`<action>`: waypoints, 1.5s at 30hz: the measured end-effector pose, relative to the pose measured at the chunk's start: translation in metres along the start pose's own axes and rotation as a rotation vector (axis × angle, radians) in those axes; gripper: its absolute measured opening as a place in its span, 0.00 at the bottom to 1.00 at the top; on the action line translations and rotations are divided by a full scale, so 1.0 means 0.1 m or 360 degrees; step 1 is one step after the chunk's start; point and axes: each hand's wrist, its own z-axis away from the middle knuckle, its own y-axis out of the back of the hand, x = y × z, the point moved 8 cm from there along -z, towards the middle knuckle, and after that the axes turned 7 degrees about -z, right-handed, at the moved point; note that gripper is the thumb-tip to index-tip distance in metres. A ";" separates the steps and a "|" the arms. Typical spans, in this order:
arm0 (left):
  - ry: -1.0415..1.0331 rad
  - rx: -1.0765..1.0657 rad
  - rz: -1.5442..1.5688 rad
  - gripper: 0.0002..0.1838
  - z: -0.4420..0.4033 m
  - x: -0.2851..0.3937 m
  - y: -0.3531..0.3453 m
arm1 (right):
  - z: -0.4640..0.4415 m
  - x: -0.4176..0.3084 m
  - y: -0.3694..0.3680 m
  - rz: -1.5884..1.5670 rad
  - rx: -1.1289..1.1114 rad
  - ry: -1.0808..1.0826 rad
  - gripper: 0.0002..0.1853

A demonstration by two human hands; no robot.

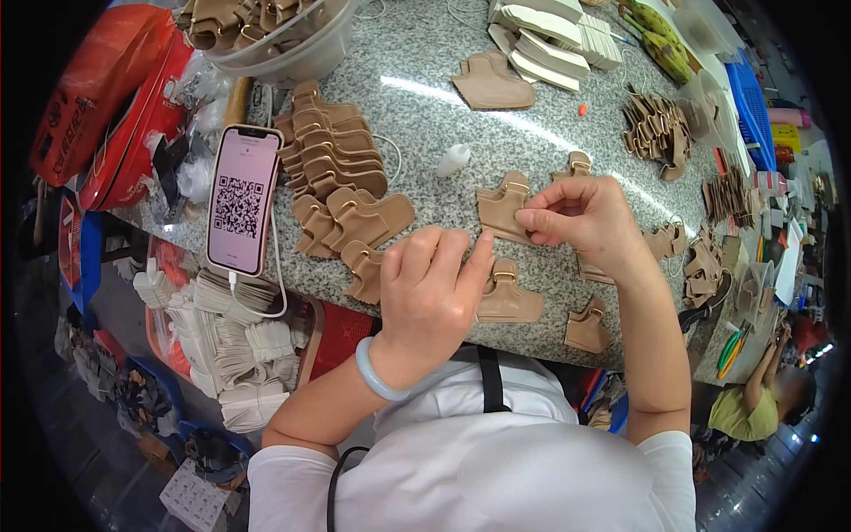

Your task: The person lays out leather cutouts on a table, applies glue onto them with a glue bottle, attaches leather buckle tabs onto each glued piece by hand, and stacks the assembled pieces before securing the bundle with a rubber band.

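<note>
A tan leather piece with a gold buckle lies on the granite table in front of me. My right hand pinches at its right edge, thumb against the fingers. My left hand, a pale bangle at the wrist, is curled with its index fingertip at the piece's lower left corner; whatever its other fingers hold is hidden. Just beneath lies another buckled leather piece, partly behind my left hand. A smaller leather piece rests near the table edge. A small white bottle lies beyond my left hand.
Overlapping leather pieces line the left, beside a phone with a cable. A plastic tub of pieces stands behind. White stacked parts lie at the back, bundled brown parts at right. Another person sits far right.
</note>
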 end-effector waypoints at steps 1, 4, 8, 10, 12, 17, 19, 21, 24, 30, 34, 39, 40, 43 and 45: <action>-0.0002 -0.0001 0.0002 0.16 0.00 0.00 0.00 | 0.00 0.00 0.00 0.0012 -0.0003 -0.0018 0.10; -0.0021 -0.0003 -0.0017 0.16 0.02 0.00 -0.02 | -0.01 -0.01 -0.01 0.0014 0.0003 -0.0036 0.09; -0.0045 0.0020 -0.0050 0.16 0.03 0.01 -0.03 | -0.01 -0.01 -0.01 0.0006 0.0021 -0.0054 0.09; -0.0049 0.0029 -0.0057 0.16 0.03 0.01 -0.03 | -0.02 -0.01 -0.01 0.0024 0.0014 -0.0067 0.09; -0.0085 -0.0018 -0.0068 0.16 0.01 0.01 -0.04 | -0.02 -0.01 -0.01 0.0034 0.0020 -0.0067 0.10; -0.0136 -0.0093 -0.0069 0.15 -0.03 0.01 -0.03 | -0.02 -0.02 0.00 0.0050 0.0038 -0.0060 0.11; -0.0156 -0.0126 -0.0075 0.15 -0.06 0.02 -0.03 | -0.01 -0.03 -0.01 0.0053 0.0038 -0.0054 0.11; -0.0213 -0.0154 -0.0070 0.15 -0.10 0.03 -0.03 | -0.01 -0.02 -0.01 0.0048 0.0037 -0.0059 0.11; -0.0250 -0.0175 -0.0063 0.15 -0.14 0.03 -0.03 | -0.02 -0.03 -0.01 0.0074 0.0053 -0.0066 0.10; -0.0271 -0.0178 -0.0034 0.15 -0.17 0.03 -0.03 | 0.01 -0.07 -0.07 0.0245 0.0131 0.0047 0.10; -0.0245 -0.0186 0.0000 0.17 -0.18 0.03 -0.03 | 0.12 -0.18 -0.10 0.0623 0.0285 0.0351 0.07; -0.0228 -0.0209 -0.0021 0.21 -0.18 0.03 -0.04 | 0.63 -0.35 -0.48 0.1797 0.0467 0.1224 0.19; -0.0224 -0.0215 -0.0015 0.21 -0.18 0.03 -0.06 | 0.68 -0.30 -0.55 0.1964 0.0394 0.1194 0.25; -0.0238 -0.0229 -0.0013 0.21 -0.20 0.05 -0.08 | 0.68 -0.34 -0.68 0.2038 0.0340 0.1252 0.27; -0.0223 -0.0195 -0.0024 0.21 -0.21 0.07 -0.09 | 0.66 -0.36 -0.74 0.2010 0.0284 0.1242 0.24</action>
